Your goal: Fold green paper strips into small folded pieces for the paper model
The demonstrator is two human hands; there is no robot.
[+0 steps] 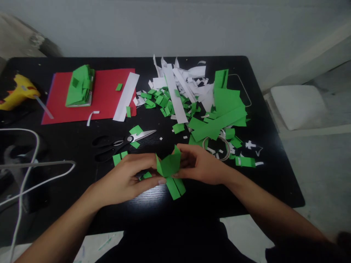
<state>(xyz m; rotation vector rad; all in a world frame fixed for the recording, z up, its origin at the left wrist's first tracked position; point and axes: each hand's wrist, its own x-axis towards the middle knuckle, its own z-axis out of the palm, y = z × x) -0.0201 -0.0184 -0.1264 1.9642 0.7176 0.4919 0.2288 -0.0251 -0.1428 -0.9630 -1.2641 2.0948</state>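
Note:
Both my hands pinch a small folded green paper piece point(170, 166) just above the black table point(55, 146). My left hand point(128, 179) grips its left side, with the thumb along the lower edge. My right hand point(201, 164) holds its right side with curled fingers. Two green strips point(175, 187) lie under the piece, by my thumbs. Black-handled scissors point(117, 143) rest shut on the table to the upper left of my left hand, with green scraps point(135, 130) around them.
A heap of green and white paper cuttings point(192, 98) fills the far middle. A red sheet point(104, 95) carries a stack of folded green paper point(80, 87). A yellow glue gun point(16, 93) lies far left. A tape ring point(218, 148) sits by my right hand. White cables point(27, 179) run left.

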